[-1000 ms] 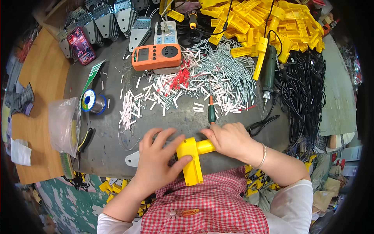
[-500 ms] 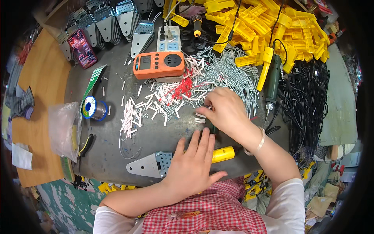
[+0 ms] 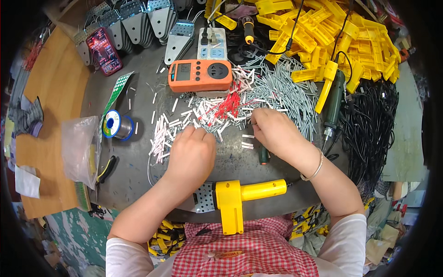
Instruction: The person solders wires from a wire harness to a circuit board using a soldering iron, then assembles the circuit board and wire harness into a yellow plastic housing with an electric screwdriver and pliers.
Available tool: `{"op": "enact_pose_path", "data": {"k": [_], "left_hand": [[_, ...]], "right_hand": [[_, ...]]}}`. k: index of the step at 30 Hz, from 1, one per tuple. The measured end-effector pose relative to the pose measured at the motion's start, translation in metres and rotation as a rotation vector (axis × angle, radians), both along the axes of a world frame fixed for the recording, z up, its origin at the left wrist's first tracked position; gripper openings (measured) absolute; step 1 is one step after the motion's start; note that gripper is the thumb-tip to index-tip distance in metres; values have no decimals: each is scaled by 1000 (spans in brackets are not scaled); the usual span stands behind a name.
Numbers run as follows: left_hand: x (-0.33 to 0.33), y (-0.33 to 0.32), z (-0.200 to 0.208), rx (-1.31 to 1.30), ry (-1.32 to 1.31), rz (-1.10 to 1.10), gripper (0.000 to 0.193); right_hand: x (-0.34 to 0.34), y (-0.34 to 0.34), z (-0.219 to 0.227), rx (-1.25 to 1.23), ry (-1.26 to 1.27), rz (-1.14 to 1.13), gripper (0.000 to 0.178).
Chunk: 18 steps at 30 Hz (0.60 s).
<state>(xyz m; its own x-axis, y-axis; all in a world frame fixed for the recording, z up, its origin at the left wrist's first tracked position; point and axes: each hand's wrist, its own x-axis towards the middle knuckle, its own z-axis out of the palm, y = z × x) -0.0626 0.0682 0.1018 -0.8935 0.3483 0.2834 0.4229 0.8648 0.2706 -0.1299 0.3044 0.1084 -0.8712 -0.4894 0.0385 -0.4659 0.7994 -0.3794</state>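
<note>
My left hand is closed, its curled fingertips down among the loose white sleeves and small nuts; whatever they pinch is hidden. My right hand is also closed, fingertips bent at the near edge of the heap of long screws; I cannot make out what is in them. A few white sleeves lie beside that hand, with a dark green handle partly under the wrist. In front of me lies a yellow plastic housing, joined to a perforated metal plate partly covered by my left forearm.
An orange meter stands behind the small parts, before a power strip. Yellow housings and black cables are heaped at the right. A green power screwdriver, solder spool, cutters and phone lie around.
My left hand has lifted off the yellow housing and moved forward and left to the small parts, its fingers now curled. My right hand has stayed near the screws.
</note>
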Motion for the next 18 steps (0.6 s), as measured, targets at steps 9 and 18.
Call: {"op": "enact_pose_path", "data": {"k": [9, 18], "left_hand": [[-7, 7, 3, -154, -2, 49, 11], [2, -5, -7, -102, 22, 88, 16]], "right_hand": [[-5, -8, 1, 49, 291, 495, 8], [40, -29, 29, -408, -584, 602, 13]]}}
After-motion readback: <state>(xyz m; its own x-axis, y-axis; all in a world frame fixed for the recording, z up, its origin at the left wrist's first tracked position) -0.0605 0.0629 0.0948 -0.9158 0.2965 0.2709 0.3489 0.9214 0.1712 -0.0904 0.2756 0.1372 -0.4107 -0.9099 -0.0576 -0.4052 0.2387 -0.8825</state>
